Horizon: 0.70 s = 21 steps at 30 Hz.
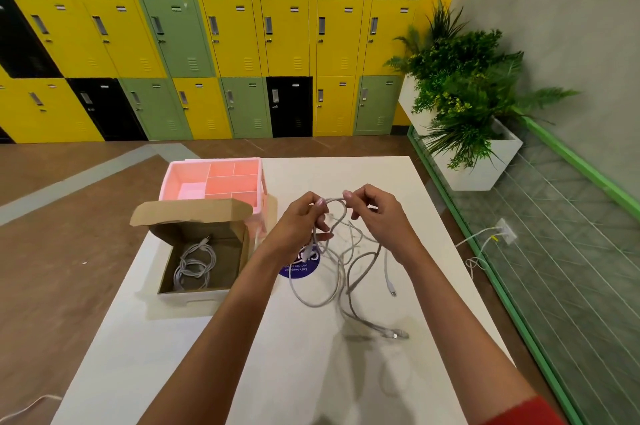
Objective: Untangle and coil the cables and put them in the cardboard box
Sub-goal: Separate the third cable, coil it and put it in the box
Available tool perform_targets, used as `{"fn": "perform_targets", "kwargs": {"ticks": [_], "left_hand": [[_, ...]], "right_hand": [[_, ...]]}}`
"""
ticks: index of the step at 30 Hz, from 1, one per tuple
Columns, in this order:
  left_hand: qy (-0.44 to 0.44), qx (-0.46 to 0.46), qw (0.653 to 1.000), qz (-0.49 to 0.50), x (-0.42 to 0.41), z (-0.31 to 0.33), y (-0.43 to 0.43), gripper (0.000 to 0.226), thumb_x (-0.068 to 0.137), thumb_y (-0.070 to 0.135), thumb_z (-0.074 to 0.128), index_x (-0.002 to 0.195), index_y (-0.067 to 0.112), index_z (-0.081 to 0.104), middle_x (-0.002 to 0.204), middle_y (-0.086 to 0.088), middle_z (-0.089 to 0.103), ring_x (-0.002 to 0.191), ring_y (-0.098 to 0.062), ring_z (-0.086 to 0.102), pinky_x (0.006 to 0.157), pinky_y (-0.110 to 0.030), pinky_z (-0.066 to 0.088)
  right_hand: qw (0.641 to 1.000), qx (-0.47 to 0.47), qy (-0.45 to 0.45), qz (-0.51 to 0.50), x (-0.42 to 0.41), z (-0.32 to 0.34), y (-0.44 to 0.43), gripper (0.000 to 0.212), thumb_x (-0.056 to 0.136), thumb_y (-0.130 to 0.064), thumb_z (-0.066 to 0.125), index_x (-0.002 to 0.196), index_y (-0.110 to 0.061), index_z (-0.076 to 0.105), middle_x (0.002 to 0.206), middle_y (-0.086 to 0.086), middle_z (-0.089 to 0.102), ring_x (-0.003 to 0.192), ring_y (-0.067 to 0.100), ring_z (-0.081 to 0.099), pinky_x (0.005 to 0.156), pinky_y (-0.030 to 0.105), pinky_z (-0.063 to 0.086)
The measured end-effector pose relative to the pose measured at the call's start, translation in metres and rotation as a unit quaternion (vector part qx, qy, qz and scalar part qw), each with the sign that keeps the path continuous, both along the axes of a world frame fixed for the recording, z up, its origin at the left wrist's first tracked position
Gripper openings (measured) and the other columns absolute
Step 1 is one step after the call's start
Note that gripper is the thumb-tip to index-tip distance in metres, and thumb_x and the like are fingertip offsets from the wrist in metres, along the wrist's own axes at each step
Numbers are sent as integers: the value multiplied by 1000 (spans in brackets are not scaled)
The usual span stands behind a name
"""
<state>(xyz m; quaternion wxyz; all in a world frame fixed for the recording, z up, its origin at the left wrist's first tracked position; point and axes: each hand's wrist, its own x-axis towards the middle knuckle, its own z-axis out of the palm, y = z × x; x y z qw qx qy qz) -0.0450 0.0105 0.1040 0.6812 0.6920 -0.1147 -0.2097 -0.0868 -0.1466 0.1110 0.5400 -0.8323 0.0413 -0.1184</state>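
Just behind the cardboard box stands a pink divided tray. One coiled cable lies inside the box. To the right of the box, over a blue sticker, the left hand and right hand each pinch a loop of the tangled cables, whose ends trail on the worktop.

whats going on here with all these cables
A person at a white table is untangling cables. The left hand and the right hand each pinch a loop at the top of a tangle of grey cables, lifted above the table while its plug ends trail on the surface. One coiled grey cable already lies in the open brown cardboard box to the left, and a pink plastic organiser stands behind the box.
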Motion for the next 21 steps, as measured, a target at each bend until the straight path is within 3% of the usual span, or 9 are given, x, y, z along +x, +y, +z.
{"fn": "perform_targets", "kwargs": {"ticks": [3, 7, 14, 19, 21], "left_hand": [[24, -64, 997, -33, 0, 2, 0, 26, 104, 19, 35, 82, 13, 48, 61, 4, 40, 53, -7, 36, 50, -17, 38], [97, -118, 987, -46, 1, 5, 2, 28, 104, 23, 35, 83, 13, 49, 60, 5, 32, 49, -3, 25, 40, -12, 25], [117, -105, 986, -51, 7, 12, 12, 34, 100, 34, 42, 75, 13, 46, 56, 6, 24, 49, -7, 22, 48, -18, 28], [87, -80, 990, -73, 1, 15, 12, 41, 92, 48, 49, 66, 18, 36, 56, 6, 22, 52, -9, 20, 52, -20, 29], [65, -62, 992, -84, -2, 13, 12, 41, 96, 44, 46, 66, 19, 33, 59, 4, 20, 53, -10, 17, 50, -18, 29]], "right_hand": [[990, 71, 86, 82, -5, 1, 1, 35, 94, -41, 55, 89, -9, 69, 75, -6, 63, 56, 4, 48, 52, 18, 39], [982, 122, 88, 118, -8, 3, 2, 43, 99, -38, 44, 73, -9, 61, 72, -1, 62, 65, 10, 54, 63, 18, 46], [989, 89, 77, 87, -8, 9, 0, 40, 96, -42, 49, 74, -8, 45, 62, -1, 37, 54, 8, 39, 53, 19, 43], [987, 124, 83, 61, -10, 11, 5, 43, 92, -46, 54, 67, -13, 43, 56, -6, 29, 48, 7, 28, 47, 18, 26], [987, 139, 74, 32, -10, 10, 7, 47, 91, -44, 59, 70, -3, 47, 58, -3, 28, 48, 7, 25, 47, 21, 23]]}}
